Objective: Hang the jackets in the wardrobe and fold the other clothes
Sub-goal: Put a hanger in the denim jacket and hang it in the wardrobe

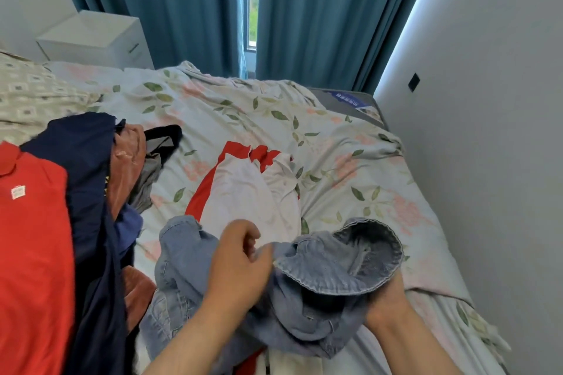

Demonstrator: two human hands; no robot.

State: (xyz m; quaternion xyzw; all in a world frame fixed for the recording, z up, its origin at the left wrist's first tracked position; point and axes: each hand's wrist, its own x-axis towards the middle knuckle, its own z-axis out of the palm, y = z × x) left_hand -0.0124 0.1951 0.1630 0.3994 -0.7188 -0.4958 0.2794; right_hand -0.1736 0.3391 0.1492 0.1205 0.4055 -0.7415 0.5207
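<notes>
**A:** How far along is this looking?

**B:** Early, I'm judging. Nothing is showing as a folded stack, and no wardrobe or hanger is appearing in view. The person is working on a pale denim garment (320, 271), which is hanging bunched between both hands over the near edge of the bed (350, 161).

**A:** How are the hands holding it?

**B:** The left hand (240, 262) is pinching a fold of the denim between thumb and curled fingers. The right hand (385, 303) is sitting under a round hemmed opening, with its fingers hidden by cloth. I cannot tell whether it is gripping.

**A:** Is it a jacket?

**B:** It is too crumpled to say.

**A:** What is waiting?

**B:** A white and red top (243, 192) is lying spread and unfolded mid-bed. On the left, a heap is piling up: a red shirt (33, 237), a navy garment (88, 161), a brown garment (125, 173) and a grey garment (149, 173).

**A:** Is anything getting in the way?

**B:** The heap is crowding the left side, and the white and red top is taking the flat middle just beyond the denim. Folding room is looking tight. Teal curtains (182, 9) and a white nightstand (97, 36) are standing well behind.
</notes>
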